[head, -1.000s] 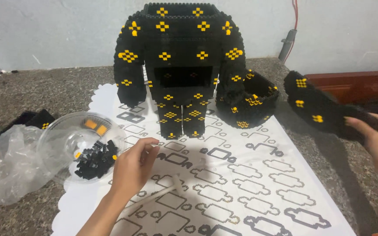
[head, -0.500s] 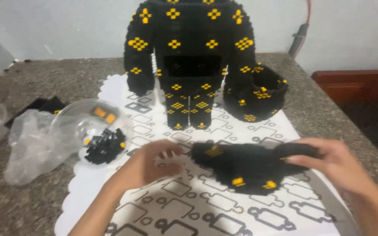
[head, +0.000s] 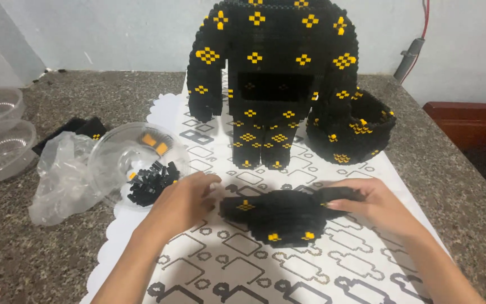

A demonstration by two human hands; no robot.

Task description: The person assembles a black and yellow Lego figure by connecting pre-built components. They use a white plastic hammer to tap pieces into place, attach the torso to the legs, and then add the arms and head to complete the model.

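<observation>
- Left hand [head: 184, 202]: palm down on the patterned mat, fingers loosely spread and extended toward the near end of the black block piece; fingertips just beside or touching it, contact hard to tell; nothing gripped.
- Right hand [head: 375, 205]: fingers curled over the far right end of the black block piece [head: 282, 217], thumb under, holding it.
- Black block piece: flat curved slab of small black bricks with yellow flower dots, lying on the mat between both sets of fingers.
- Patterned mat [head: 243, 264]: white, scalloped edge, black outline shapes, under both hands.
- Clear plastic bowl [head: 136, 160]: just left of the left fingers, loose black and orange bricks inside.
- Brick figure [head: 274, 79]: tall, black with yellow dots, upright beyond the fingers.
- Round brick basket [head: 352, 132]: beyond the right fingers, beside the figure.
- Crumpled plastic bag [head: 63, 174]: left of the bowl.
</observation>
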